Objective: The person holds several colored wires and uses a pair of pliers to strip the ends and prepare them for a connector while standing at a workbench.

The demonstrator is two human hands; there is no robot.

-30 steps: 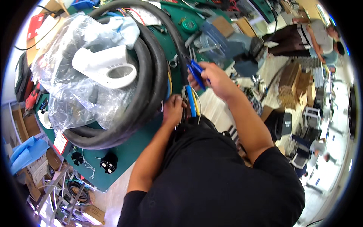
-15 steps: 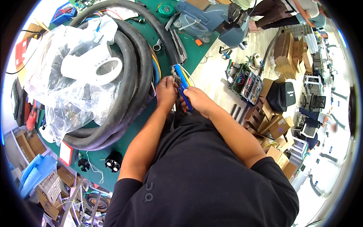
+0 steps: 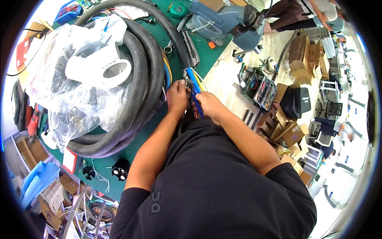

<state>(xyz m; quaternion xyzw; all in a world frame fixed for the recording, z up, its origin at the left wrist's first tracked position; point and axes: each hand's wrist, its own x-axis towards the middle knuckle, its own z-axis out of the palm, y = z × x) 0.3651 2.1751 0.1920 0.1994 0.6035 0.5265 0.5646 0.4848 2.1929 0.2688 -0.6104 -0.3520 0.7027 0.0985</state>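
Note:
A thick black cable (image 3: 178, 47) comes down to me from its coil. From its stripped end run a blue wire (image 3: 190, 76), a yellow wire and a white one, with a bundle of grey braided strands (image 3: 186, 75) beside them. My left hand (image 3: 177, 97) is closed, thumb and fingers pinching the braided strands just left of the blue wire. Close by on the right, my right hand (image 3: 209, 106) is closed around the blue wire lower down. Its fingertips are partly hidden, and a darker blue length shows beneath them, against my black shirt.
The black cable coil (image 3: 149, 79) fills the green table (image 3: 135, 137) at left, with clear plastic and a white ring-shaped part (image 3: 99, 71) on it. A grey-blue machine (image 3: 217, 20) stands beyond. At right are an open toolbox (image 3: 264, 93) and cardboard boxes (image 3: 294, 133); people stand farther off.
The view has shifted slightly. My hands stay at the stripped cable end; the blue wire lies straighter between them, and the yellow wire shows less beside my right hand.

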